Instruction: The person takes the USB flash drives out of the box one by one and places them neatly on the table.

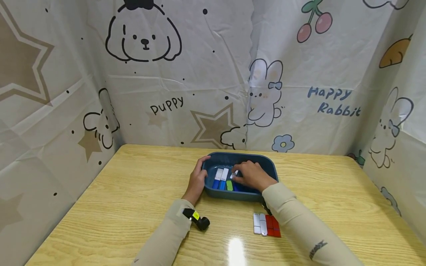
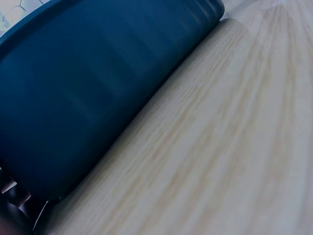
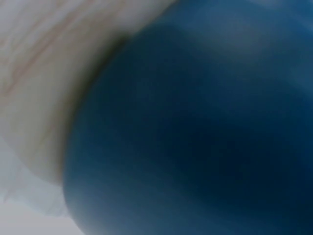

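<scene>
A dark blue plastic bin point(image 1: 233, 194) stands on the table; its outer wall point(image 2: 98, 83) fills much of the left wrist view. My left hand point(image 1: 196, 180) grips the bin's left rim. Reaching over the front right rim, my right hand point(image 1: 254, 176) pinches a small white stick point(image 1: 234, 174), perhaps a USB flash drive, inside the bin. To its left, two white-and-blue sticks point(image 1: 220, 179) lie side by side with a green one point(image 1: 229, 185). A dark blue piece point(image 1: 236, 187) is partly hidden below the right hand. The right wrist view is blurred by the bin's wall point(image 3: 186, 122).
In front of the bin, a white stick point(image 1: 257, 224), a silver one point(image 1: 263, 224) and red ones point(image 1: 273, 225) lie in a row by the right forearm. The wooden table point(image 1: 133, 207) extends to both sides. A printed curtain point(image 1: 206, 66) hangs behind it.
</scene>
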Tool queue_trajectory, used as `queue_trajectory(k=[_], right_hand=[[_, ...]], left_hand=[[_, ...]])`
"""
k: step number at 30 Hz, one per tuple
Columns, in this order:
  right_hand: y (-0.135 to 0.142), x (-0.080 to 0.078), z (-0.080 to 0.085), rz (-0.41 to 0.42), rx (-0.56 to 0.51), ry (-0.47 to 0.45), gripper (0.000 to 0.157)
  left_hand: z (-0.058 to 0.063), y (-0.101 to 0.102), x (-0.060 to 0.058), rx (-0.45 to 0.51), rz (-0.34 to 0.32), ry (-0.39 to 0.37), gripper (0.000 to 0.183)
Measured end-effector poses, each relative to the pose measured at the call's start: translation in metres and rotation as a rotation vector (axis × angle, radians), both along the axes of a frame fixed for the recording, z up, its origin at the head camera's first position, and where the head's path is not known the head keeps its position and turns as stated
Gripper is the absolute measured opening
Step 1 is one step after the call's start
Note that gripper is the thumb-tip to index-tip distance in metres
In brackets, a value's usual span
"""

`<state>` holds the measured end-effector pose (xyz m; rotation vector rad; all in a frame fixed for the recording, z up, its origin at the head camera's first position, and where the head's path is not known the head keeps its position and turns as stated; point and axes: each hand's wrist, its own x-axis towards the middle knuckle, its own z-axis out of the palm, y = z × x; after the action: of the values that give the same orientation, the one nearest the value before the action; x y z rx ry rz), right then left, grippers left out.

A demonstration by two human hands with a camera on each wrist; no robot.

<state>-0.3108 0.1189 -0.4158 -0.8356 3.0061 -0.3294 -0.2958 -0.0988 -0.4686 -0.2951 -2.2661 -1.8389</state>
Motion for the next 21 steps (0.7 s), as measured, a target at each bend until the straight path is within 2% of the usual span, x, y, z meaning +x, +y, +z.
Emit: queue_trajectory(k=[14,21], right_hand=[[0.0011,0.0002,-0.0003,0.000,-0.012,0.059,0.023],[0.0009,-0.0014,-0.0019,-0.016,0.001,0.033,0.023]], left_hand=[[0.0017,-0.0012,-0.0042,0.003,-0.015,-0.016,0.058],[-0.0012,-0.0005,-0.0018,0.004,0.000,0.003,0.058]])
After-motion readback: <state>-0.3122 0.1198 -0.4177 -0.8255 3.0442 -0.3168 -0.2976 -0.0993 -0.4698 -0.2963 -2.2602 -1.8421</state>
